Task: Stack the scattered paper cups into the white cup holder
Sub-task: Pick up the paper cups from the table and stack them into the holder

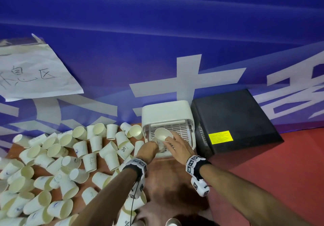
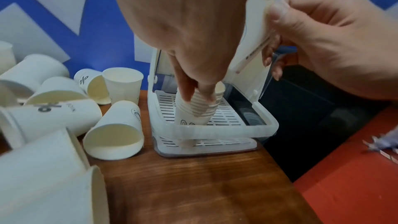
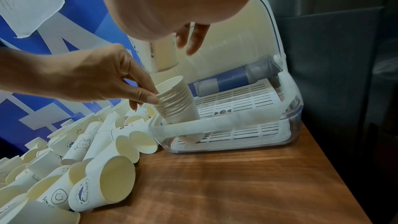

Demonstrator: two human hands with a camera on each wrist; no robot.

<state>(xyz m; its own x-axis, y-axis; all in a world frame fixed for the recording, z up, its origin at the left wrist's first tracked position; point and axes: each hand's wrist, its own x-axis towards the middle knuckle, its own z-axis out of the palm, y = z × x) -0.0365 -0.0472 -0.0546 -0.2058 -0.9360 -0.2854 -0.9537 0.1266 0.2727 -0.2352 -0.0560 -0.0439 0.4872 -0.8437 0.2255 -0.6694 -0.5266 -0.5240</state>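
Note:
The white cup holder [image 1: 166, 111] [image 2: 215, 130] [image 3: 215, 123] stands open at the back of the table. A tilted stack of nested paper cups [image 2: 193, 108] [image 3: 174, 101] sits in its left side. My left hand [image 1: 154, 146] [image 2: 198, 94] [image 3: 146, 98] pinches the stack near its rims. My right hand [image 1: 171, 140] [image 2: 273, 40] [image 3: 185, 43] grips a single paper cup [image 1: 163, 134] [image 2: 254, 31] [image 3: 159, 55] just above the stack, bottom pointing down at it. Several loose cups [image 1: 70, 155] [image 2: 116, 125] [image 3: 86, 159] lie scattered to the left.
A black box [image 1: 233, 120] stands close against the holder's right side. A blue banner [image 1: 157, 32] with a taped paper sheet [image 1: 35, 71] hangs right behind. Bare wooden tabletop [image 2: 193, 185] lies in front of the holder, and a red surface [image 1: 280, 173] to the right.

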